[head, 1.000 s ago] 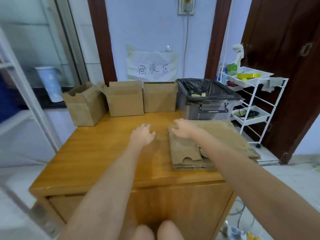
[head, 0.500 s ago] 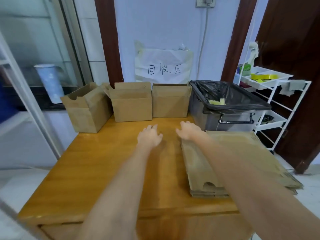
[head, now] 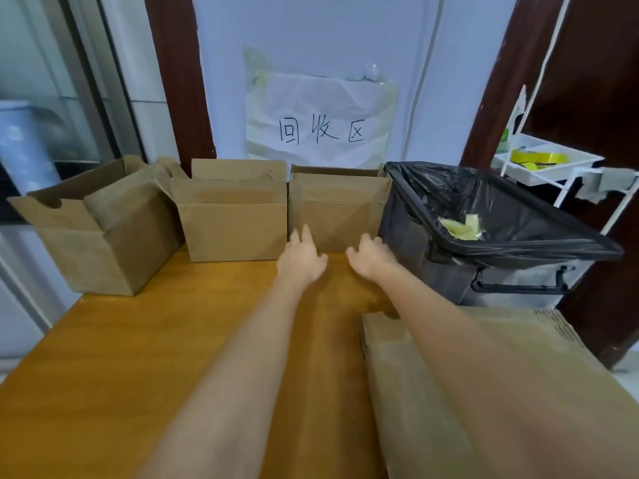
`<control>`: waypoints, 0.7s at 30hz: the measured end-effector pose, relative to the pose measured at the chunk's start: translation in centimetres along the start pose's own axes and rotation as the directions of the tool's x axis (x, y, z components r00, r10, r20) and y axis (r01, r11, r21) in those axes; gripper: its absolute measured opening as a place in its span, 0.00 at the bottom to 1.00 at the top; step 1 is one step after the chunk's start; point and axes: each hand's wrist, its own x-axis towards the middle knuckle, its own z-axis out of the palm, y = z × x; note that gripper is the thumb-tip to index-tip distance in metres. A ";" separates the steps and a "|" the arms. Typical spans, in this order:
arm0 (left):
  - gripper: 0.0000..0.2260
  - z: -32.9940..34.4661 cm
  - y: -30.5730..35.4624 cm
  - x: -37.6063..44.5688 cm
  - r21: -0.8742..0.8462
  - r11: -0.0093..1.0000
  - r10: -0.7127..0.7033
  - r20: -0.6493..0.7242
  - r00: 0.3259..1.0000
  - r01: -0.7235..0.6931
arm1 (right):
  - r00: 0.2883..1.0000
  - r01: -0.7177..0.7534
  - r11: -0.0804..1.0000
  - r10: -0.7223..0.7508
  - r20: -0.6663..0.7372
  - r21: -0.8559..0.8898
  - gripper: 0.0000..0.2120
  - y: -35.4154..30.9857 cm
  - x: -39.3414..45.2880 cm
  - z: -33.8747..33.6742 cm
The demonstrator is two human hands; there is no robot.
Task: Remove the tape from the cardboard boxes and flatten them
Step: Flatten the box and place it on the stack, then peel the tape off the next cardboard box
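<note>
Neither hand holds anything yet: the left hand [head: 301, 258] has its fingers spread and nearly straight, tips at or just short of the front face of the right-most open brown cardboard box [head: 337, 211], and whether they touch it cannot be told; the right hand [head: 369, 258] is loosely cupped, fingers a little bent, empty, close to the same box's lower right corner. Both forearms reach forward nearly straight over the orange-brown wooden tabletop [head: 145, 357], palms turned down and slightly inward, the right forearm passing above the stack of flattened brown cardboard sheets [head: 408, 385] at the near right. This box stands at the back edge against the wall, between a second open brown cardboard box [head: 231, 229] on its left and the grey bin lined with a black plastic bag [head: 484, 236] on its right, pressed close to both. The likely step is to fetch this box, and it would go best with one hand on each side wall, low down, drawing it straight toward the near edge so the neighbours stay put. Its upper flaps look open; any tape left on it is not visible from here. A third open brown cardboard box [head: 100, 229] sits turned at an angle at far left.
</note>
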 end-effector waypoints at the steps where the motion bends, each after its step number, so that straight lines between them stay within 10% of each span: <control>1: 0.33 0.2 0.2 0.5 0.009 1.000 0.003 -0.024 1.000 -0.003 | 1.000 -0.012 1.000 0.012 -0.015 0.009 0.24 0.0 0.7 0.2; 21: 0.38 1.7 3.7 5.1 -0.115 0.984 -0.171 -0.384 0.907 0.137 | 0.967 -0.096 0.882 0.193 -0.169 0.461 0.46 1.2 6.6 1.7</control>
